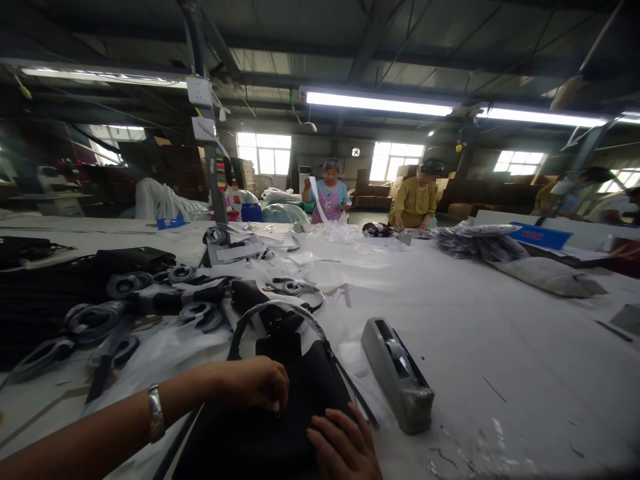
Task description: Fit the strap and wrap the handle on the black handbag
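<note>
A black handbag lies in front of me, its curved handle wrapped in clear film. My left hand is closed over the bag's front, fingers curled round a small pale thing that I cannot make out. On the bag's right lower part rests my right hand, fingers spread and flat. A grey tape dispenser stands just right of the bag. Clear plastic film lies beside my left forearm.
Coiled wrapped straps and black bags cover the left side. Across the white table, one person holds a white strip and another leans over items. Grey bagged pieces and a blue bin are at the right back.
</note>
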The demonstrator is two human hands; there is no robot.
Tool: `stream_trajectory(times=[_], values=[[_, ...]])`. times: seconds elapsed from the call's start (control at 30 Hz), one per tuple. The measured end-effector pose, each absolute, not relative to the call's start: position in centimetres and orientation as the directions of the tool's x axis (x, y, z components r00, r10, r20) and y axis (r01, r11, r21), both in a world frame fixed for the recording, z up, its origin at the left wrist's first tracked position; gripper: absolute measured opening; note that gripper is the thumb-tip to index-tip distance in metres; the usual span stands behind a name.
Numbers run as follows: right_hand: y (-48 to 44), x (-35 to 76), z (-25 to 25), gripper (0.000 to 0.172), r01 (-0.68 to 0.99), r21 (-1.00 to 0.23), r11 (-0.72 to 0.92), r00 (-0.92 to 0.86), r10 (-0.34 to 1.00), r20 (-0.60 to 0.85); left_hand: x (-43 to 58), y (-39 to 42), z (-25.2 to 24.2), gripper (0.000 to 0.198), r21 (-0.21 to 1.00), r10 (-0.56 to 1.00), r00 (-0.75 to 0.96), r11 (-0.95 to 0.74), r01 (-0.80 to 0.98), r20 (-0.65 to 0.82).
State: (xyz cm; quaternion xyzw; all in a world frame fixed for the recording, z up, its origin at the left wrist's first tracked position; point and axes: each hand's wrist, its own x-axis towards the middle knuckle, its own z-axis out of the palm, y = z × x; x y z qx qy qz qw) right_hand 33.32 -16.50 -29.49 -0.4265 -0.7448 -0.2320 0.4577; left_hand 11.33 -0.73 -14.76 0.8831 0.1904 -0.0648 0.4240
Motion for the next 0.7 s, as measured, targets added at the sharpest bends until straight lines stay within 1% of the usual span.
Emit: stream_trajectory(times=[0.1,0.2,0.27,0.37,0.43,0.53,0.6,0.7], values=[[-16.7,33.3,-29.2,0.031,0.857,0.033,0.514,-0.270,0.394,0.879,11.2,-0.3,-14.8,0.019,0.766,0.244,0.912,-0.496,0.409,-0.329],[-17.0,33.3,-28.9,0.028,0.856,0.096,0.508,-0.314,0.363,0.878,11.1,0.1,-15.5,0.026,0.792,0.267,0.876,-0.380,0.478,-0.401],[-17.1,33.3,-28.8,0.027,0.860,0.105,0.500,-0.313,0.353,0.882,11.0,0.2,-16.2,0.030,0.805,0.289,0.855,-0.304,0.509,-0.431],[-17.4,33.3,-28.7,0.026,0.869,0.108,0.484,-0.306,0.353,0.884,11.1,-0.2,-16.8,0.027,0.813,0.336,0.831,-0.240,0.531,-0.444],[-17.5,33.4,-28.6,0.025,0.868,0.123,0.481,-0.321,0.355,0.878,11.1,-0.8,-16.6,0.020,0.809,0.381,0.821,-0.247,0.533,-0.424],[-17.4,33.3,-28.6,0.026,0.865,0.131,0.484,-0.326,0.346,0.880,11.0,-2.5,-15.3,0.009,0.809,0.461,0.818,-0.299,0.507,-0.342],[-17.2,33.2,-28.5,0.027,0.869,0.107,0.483,-0.300,0.343,0.890,10.4,-3.9,-13.9,0.007,0.821,0.516,0.812,-0.315,0.476,-0.272],[-17.0,33.1,-28.2,0.027,0.872,0.089,0.482,-0.283,0.346,0.895,8.5,-6.0,-12.8,0.007,0.857,0.612,0.765,-0.271,0.439,-0.198]])
